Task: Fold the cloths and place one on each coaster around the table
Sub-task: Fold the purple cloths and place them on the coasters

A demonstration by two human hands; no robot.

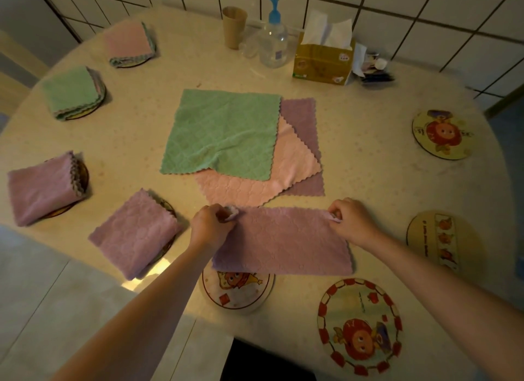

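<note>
A purple cloth (283, 240), folded in half into a long strip, lies at the near edge of the table. My left hand (211, 223) pinches its far left corner and my right hand (353, 219) pinches its far right corner. The strip partly covers a coaster (238, 292). Behind it lies a flat pile: a green cloth (224, 134) over a pink cloth (286, 179) over a purple cloth (304, 119). Folded cloths sit on coasters along the left: purple (136, 234), purple (42, 187), green (72, 92), pink (130, 43).
Bare coasters lie at the near right (360, 325), the right (438, 240) and the far right (442, 134). At the back stand a brown cup (234, 27), a pump bottle (273, 37) and a tissue box (323, 60). The round table (368, 176) meets a tiled wall.
</note>
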